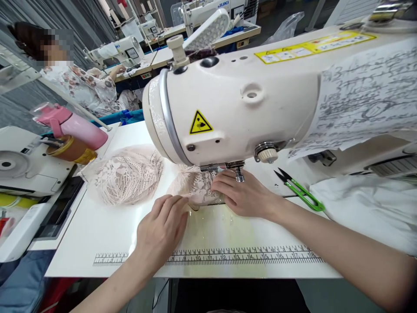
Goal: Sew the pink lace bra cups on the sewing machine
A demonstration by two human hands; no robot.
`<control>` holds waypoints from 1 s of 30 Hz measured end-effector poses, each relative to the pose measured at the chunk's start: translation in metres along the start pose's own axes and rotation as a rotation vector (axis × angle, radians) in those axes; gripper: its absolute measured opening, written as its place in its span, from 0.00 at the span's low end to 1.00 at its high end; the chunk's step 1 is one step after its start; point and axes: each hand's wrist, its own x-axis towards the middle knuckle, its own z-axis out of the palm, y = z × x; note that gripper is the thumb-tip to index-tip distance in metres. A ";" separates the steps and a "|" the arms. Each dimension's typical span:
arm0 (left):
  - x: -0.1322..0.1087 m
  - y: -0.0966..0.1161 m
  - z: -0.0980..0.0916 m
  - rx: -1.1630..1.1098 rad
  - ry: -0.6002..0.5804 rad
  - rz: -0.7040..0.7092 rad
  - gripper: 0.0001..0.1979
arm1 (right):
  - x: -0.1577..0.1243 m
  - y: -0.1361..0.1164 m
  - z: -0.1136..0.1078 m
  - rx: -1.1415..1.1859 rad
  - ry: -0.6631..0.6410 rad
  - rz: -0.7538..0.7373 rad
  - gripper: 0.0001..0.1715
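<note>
A small piece of pale pink lace (195,184) lies under the head of a white sewing machine (234,100), by the presser foot. My left hand (161,230) rests flat on the near left edge of the lace, fingers together. My right hand (243,195) presses down on the lace just right of the needle area, fingers curled against the fabric. The needle itself is hidden behind the machine head.
A heap of lace pieces (127,176) lies to the left on the white table (97,226). Green thread snips (301,191) lie at the right. A pink bottle (76,126) and tape roll (70,150) sit at left. Another person (81,84) works behind.
</note>
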 end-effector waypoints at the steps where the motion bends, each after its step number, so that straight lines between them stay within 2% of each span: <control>1: 0.003 0.002 0.000 -0.022 -0.003 -0.047 0.14 | 0.000 0.000 0.000 0.006 -0.007 0.007 0.17; 3: 0.008 0.004 0.003 -0.060 -0.009 -0.075 0.13 | -0.001 0.000 0.001 0.020 -0.024 0.028 0.18; 8: 0.016 -0.004 0.014 0.013 0.054 0.034 0.14 | 0.000 -0.002 -0.002 0.028 -0.048 0.064 0.16; 11: 0.021 -0.011 0.016 -0.017 0.064 0.068 0.11 | 0.001 -0.003 -0.003 0.013 -0.052 0.069 0.14; 19: 0.030 -0.012 0.007 -0.282 0.062 0.091 0.10 | 0.002 -0.001 -0.001 0.002 0.003 0.024 0.12; 21: 0.034 -0.011 0.004 -0.335 0.038 0.120 0.08 | 0.002 -0.001 0.000 -0.016 0.029 0.016 0.12; 23: 0.041 -0.010 0.002 -0.356 -0.002 0.177 0.12 | 0.003 -0.001 0.001 -0.028 0.055 0.004 0.09; 27: 0.055 -0.011 0.004 -0.249 -0.079 0.296 0.19 | 0.003 0.000 0.002 -0.005 0.106 -0.026 0.10; 30: 0.063 -0.012 0.009 -0.103 -0.094 0.368 0.09 | 0.002 0.001 0.000 0.006 0.140 -0.038 0.10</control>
